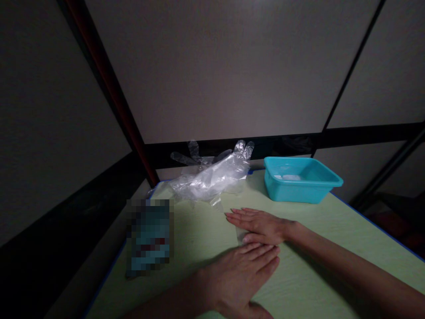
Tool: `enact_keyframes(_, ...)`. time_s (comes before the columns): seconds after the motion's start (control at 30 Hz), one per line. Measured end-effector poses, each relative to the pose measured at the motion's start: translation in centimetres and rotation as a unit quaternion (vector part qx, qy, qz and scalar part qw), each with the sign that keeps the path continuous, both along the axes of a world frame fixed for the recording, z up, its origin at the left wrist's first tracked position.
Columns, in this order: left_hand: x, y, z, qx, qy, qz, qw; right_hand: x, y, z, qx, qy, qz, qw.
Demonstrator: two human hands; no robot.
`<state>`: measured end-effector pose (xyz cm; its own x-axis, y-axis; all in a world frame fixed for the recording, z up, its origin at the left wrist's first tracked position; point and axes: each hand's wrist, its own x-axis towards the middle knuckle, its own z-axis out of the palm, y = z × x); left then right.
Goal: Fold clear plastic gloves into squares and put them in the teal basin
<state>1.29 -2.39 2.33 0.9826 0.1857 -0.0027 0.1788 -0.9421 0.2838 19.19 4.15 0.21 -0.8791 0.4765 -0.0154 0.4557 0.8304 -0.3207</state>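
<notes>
My left hand lies flat, palm down, with its fingers stretched out to the right and the thumb apart. Just beyond it, my right hand is also palm down, fingers extended to the left. The hands meet or overlap near the right thumb. Between them shows a small piece of clear, thin plastic, partly covered by the right hand; its full shape is hidden. Past the hands, a heap of clear disposable plastic gloves rests at the far edge, several fingers sticking up.
The pale green table has a blue edge. A turquoise plastic tub stands at the far right with something whitish inside. At the left lies a blurred-out teal packet-like object. Pale panels rise directly behind the table.
</notes>
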Motion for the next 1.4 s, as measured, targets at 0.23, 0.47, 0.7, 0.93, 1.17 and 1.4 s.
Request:
enact_keyframes(0.23, -0.2, 0.2, -0.3, 0.002, -0.003, -0.006, 1.000, -0.1, 0.9, -0.1, 0.027, -0.003, -0.020, 0.999)
enact_keyframes(0.47, -0.1, 0.2, -0.3, -0.002, -0.004, -0.005, 1.000, -0.1, 2.0, -0.5, 0.036, -0.014, -0.041, 0.998)
enact_keyframes(0.7, -0.2, 0.0, 0.2, -0.001, -0.001, -0.001, 1.000, 0.0, 2.7, -1.1, 0.049, 0.040, -0.098, 0.993)
enact_keyframes(0.93, -0.2, -0.1, 0.2, 0.011, 0.001, -0.001, 1.000, 0.1, 1.8, -1.1, 0.086, 0.150, -0.197, 0.965)
enact_keyframes(1.17, -0.1, 0.1, 0.1, -0.014, -0.009, 0.000, 1.000, -1.4, 0.1, -0.8, 0.077, 0.076, -0.170, 0.980)
enact_keyframes(1.4, -0.2, 0.0, -0.2, -0.009, -0.014, 0.000, 1.000, -1.4, 2.2, -1.9, 0.122, 0.063, -0.245, 0.960)
